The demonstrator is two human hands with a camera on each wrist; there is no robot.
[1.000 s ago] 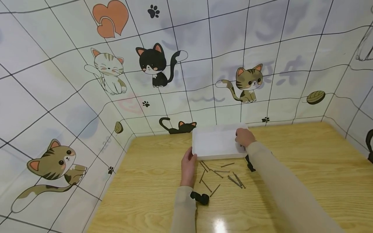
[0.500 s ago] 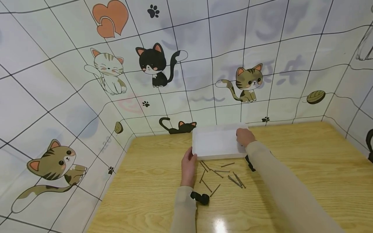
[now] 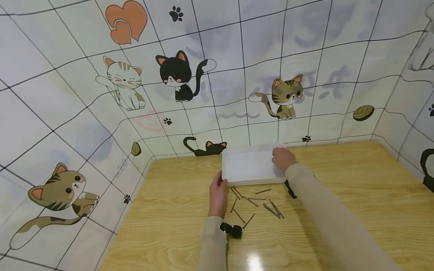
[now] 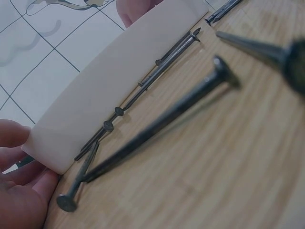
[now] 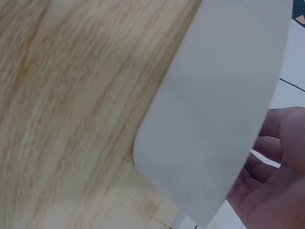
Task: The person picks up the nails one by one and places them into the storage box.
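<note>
Left hand (image 3: 217,192) grasps a shallow white rectangular tray (image 3: 249,164) by its near-left corner.
The right hand (image 3: 285,159) curls over its right end, any grip hidden; dark metal nails (image 4: 155,125) lie before it on the wood-grain counter (image 3: 169,210).

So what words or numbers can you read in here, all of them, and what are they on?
None that I can read for sure.
Back wall: pale purple marks that look like writing, too faint and blurred to read.
Left wall: small pale marks, also too faint to read.
Box: no words on the sides that show.
Nails: no words or numbers that I can see.
</note>
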